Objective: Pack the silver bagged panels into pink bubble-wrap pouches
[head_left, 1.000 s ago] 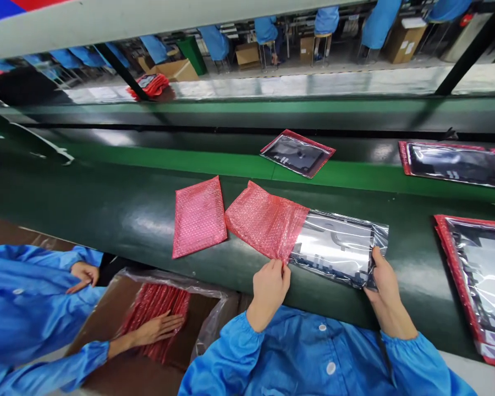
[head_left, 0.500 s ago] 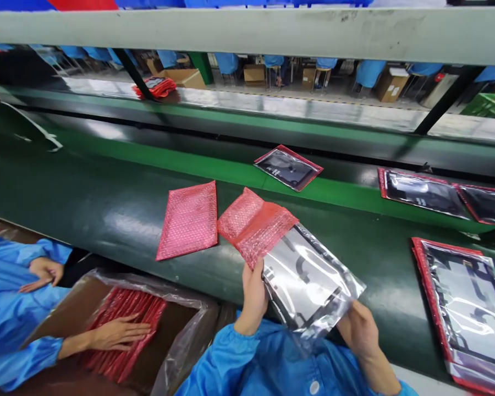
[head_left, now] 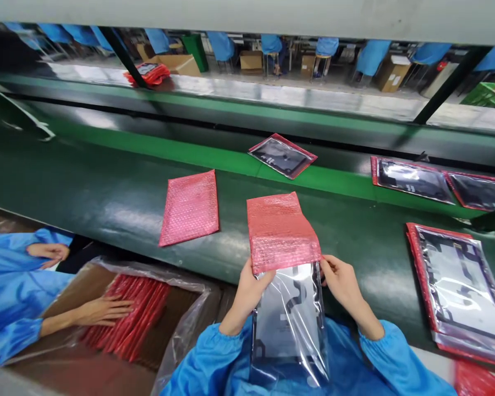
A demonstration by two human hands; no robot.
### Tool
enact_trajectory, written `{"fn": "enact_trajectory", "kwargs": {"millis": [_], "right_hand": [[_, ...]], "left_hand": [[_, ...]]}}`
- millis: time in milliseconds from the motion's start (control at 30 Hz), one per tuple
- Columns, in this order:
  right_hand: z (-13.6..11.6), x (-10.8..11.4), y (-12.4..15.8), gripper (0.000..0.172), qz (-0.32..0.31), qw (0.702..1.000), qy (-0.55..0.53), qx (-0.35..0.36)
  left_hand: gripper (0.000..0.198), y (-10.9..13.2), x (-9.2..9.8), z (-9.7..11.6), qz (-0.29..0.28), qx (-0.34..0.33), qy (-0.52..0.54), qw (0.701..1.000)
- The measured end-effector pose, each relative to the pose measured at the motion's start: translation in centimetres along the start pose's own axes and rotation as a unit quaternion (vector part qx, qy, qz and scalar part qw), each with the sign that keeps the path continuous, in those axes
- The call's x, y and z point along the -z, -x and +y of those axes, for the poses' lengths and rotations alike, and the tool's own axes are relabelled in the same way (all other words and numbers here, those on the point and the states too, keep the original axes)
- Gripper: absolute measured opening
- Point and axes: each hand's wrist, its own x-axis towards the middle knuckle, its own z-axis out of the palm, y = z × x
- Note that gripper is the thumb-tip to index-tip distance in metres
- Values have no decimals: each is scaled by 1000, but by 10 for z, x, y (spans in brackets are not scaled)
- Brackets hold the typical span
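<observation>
A red bubble-wrap bag (head_left: pixel 282 228) lies over the upper end of a flat grey-and-black panel in a clear plastic sleeve (head_left: pixel 291 319). The panel sticks out of the bag's mouth toward my body. My left hand (head_left: pixel 249 289) grips the left edge, its thumb on the panel near the bag's opening. On the other side, my right hand (head_left: pixel 340 280) pinches the right corner of the bag's mouth. Left of them, a closed flat red bubble-wrap bag (head_left: pixel 191 209) rests on the dark green bench (head_left: pixel 107 190).
At right lies a stack of sleeved panels on red bags (head_left: pixel 462 286). More sleeved panels (head_left: pixel 282 155) lie along the green strip behind. At left, a co-worker's hand (head_left: pixel 103 312) rests on red bags in a plastic-lined carton (head_left: pixel 185 324). A dark post (head_left: pixel 451 85) rises behind.
The panel and bag have turned from slanted to nearly straight toward me. My right hand has moved from the panel's near end up to the bag's mouth.
</observation>
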Motion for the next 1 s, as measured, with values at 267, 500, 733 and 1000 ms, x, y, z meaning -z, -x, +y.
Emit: {"fn": "enact_trajectory", "kwargs": {"millis": [267,500,733,1000], "right_hand": [[14,7,50,37,-113,984,135,5],[17,25,81,40,-194,967,167,-1],[36,38,114,38,-268,935,226,49],[39,41,106,36,-297,932,204,30]], "left_hand": [[36,17,10,-14,-5,-41,-112,993],[37,61,36,-12,-103,-73,-391,912],[39,100,59,-11,-199,-28,-545,814],[41,101,44,13,-271,-3,-642,717]]}}
